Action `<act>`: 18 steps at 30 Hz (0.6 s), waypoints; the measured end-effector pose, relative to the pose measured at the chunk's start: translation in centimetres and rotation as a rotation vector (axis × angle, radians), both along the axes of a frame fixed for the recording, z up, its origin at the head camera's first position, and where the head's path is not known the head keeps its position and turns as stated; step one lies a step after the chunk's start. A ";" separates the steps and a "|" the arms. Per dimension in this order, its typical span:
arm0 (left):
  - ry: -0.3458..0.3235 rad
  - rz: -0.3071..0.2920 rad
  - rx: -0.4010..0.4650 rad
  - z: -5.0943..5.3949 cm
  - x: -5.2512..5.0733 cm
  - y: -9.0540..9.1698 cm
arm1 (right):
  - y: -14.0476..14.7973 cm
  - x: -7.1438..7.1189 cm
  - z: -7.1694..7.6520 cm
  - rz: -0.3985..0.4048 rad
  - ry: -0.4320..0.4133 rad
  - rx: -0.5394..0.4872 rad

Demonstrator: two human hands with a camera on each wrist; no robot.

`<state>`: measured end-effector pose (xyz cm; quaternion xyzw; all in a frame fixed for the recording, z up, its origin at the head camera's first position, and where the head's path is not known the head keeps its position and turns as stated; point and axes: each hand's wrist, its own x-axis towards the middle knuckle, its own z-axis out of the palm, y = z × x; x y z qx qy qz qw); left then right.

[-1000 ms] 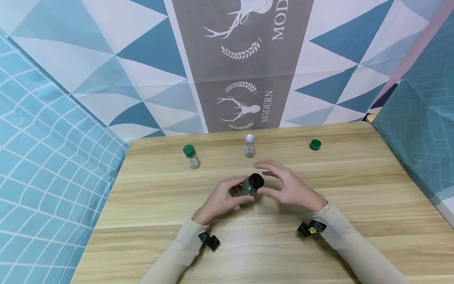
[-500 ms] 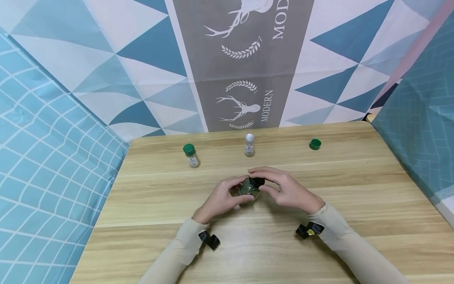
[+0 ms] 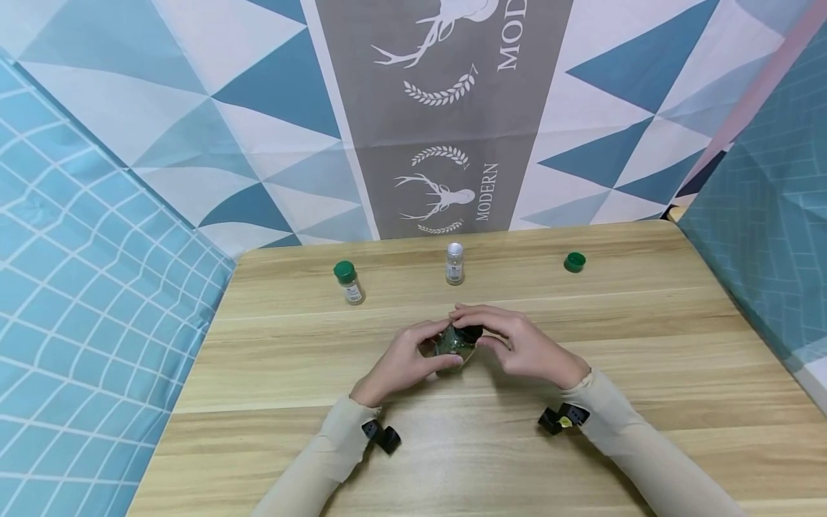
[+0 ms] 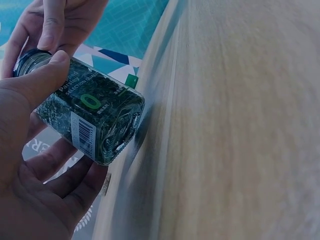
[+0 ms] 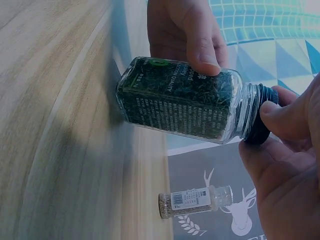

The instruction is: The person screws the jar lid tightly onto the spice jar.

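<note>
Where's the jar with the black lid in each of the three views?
Head: jar just below and right of centre, in the left hand.
Left wrist: jar left of centre, base toward picture right.
Right wrist: jar above centre, base toward picture left.
Shared landmark: the right hand at its black lid.

Draped booth — patterned cloth walls (image 3: 420,129)
</note>
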<state>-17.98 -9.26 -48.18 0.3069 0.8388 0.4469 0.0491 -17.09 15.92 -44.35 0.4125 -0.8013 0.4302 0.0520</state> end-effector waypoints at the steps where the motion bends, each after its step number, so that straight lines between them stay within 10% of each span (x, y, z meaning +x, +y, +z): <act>1: 0.002 -0.001 0.000 0.0 0.0 0.0 | 0.0 0.0 0.0 0.001 -0.003 -0.002; 18: -0.016 -0.014 0.004 0.0 0.0 0.0 | 0.3 0.2 0.2 0.003 -0.059 -0.031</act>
